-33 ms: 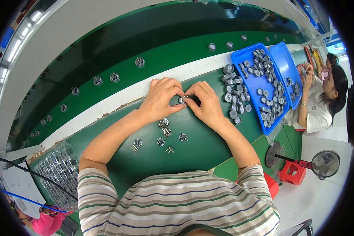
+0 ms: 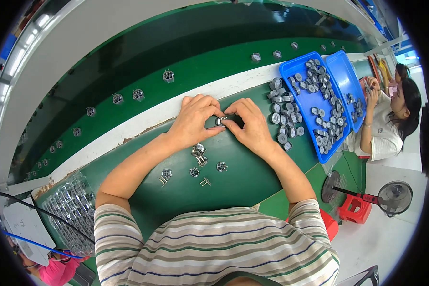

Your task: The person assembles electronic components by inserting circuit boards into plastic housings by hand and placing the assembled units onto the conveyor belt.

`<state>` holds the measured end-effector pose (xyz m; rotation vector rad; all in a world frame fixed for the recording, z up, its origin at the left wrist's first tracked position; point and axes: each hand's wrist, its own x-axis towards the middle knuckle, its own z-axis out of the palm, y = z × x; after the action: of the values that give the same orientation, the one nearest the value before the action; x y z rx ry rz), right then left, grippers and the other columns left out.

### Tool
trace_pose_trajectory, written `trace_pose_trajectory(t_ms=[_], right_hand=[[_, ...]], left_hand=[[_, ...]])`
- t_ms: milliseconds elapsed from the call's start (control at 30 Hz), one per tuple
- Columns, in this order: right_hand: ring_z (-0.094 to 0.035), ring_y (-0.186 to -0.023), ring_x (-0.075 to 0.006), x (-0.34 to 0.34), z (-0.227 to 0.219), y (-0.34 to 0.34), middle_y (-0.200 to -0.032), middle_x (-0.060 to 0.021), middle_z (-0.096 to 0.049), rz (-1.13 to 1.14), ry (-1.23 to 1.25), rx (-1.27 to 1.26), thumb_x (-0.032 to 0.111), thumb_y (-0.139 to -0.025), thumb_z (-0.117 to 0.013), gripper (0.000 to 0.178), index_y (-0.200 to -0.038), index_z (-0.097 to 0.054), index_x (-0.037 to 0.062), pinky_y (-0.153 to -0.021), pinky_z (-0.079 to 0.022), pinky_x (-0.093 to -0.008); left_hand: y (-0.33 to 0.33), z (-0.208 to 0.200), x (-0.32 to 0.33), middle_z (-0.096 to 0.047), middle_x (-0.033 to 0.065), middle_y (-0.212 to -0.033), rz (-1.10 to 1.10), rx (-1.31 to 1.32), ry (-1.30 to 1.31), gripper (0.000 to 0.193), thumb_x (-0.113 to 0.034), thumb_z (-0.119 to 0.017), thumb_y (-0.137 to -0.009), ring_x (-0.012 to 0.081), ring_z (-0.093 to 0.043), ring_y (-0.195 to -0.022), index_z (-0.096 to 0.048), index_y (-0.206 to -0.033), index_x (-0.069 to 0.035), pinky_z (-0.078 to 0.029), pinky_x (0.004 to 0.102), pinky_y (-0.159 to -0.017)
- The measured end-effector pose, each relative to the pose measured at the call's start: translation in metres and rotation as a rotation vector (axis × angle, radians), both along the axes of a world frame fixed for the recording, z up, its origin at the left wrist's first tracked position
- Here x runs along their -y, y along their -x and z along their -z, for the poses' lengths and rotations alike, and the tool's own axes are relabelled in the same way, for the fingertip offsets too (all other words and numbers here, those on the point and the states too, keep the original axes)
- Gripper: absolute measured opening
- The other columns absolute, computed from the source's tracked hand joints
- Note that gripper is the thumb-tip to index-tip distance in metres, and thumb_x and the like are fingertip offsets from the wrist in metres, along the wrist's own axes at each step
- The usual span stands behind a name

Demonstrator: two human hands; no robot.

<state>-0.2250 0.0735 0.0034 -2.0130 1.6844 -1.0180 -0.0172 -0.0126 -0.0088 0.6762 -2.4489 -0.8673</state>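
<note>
- Fingers and thumbs of the left hand (image 2: 194, 121) and the right hand (image 2: 252, 128) are pinched together on one small round part (image 2: 219, 122), the left gripping it from one side and the right from the other.
- That part sits between the two sets of fingertips, over the far side of the green table (image 2: 243, 186), near the white ledge (image 2: 152, 112); I can't tell from here whether it touches the tabletop.
- Both forearms reach forward from striped sleeves (image 2: 117, 238), elbows spread wide.
- Nearer the person's body, a few loose circuit pieces (image 2: 194, 172) lie scattered, two of them bunched close to the left wrist, with some metal pins (image 2: 205, 181) among them.
- Off to the right, grey round pieces (image 2: 283, 119) crowd against a blue tray (image 2: 306, 101), which holds plenty more of the same; a second blue tray (image 2: 341, 71) stands just beyond it.
- Past the ledge runs a green strip (image 2: 214, 66) with round parts (image 2: 137, 94) spaced out along it.
- Clear plastic trays (image 2: 71, 209) are piled at the table's left end.
- Over on the right a co-worker in a white top (image 2: 386, 136) has both hands raised beside the farther tray, and a fan (image 2: 394, 198) stands near a red stool (image 2: 355, 209).
</note>
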Motion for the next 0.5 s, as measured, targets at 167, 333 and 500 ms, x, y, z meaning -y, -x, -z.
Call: trace_pose_trajectory(t_ms=[167, 333, 500], right_hand=[[-0.064, -0.101, -0.038, 0.019, -0.019, 0.062, -0.106, -0.0152, -0.068, 0.291, 0.352, -0.298, 0.005, -0.085, -0.079, 0.02, -0.103, -0.071, 0.0048, -0.088, -0.05, -0.0487], [-0.064, -0.102, -0.0355, 0.024, -0.015, 0.097, -0.108, -0.0148, -0.069, 0.47, 0.213, -0.515, 0.007, -0.084, -0.082, 0.033, -0.114, -0.07, 0.0051, -0.089, -0.048, -0.0468], [-0.065, -0.105, -0.0354, 0.014, -0.02, 0.078, -0.109, -0.0132, -0.071, 0.27, 0.271, -0.306, 0.005, -0.083, -0.083, 0.038, -0.118, -0.069, 0.0056, -0.089, -0.047, -0.0473]], left_hand=[[0.002, -0.008, 0.018, -0.065, 0.0019, -0.114, -0.052, -0.043, 0.098, 0.03, -0.021, -0.089, -0.08, 0.0233, -0.058, -0.114, -0.075, -0.105, -0.011, -0.036, 0.0409, -0.098], [0.009, -0.019, 0.073, -0.065, 0.0056, -0.115, -0.236, 0.022, 0.329, 0.03, -0.021, -0.087, -0.083, 0.026, -0.058, -0.117, -0.077, -0.109, -0.008, -0.037, 0.0438, -0.099], [0.011, -0.014, 0.081, -0.065, 0.0088, -0.123, -0.388, 0.195, 0.477, 0.046, -0.026, -0.088, -0.084, 0.0289, -0.058, -0.121, -0.072, -0.122, -0.006, -0.038, 0.0461, -0.102]])
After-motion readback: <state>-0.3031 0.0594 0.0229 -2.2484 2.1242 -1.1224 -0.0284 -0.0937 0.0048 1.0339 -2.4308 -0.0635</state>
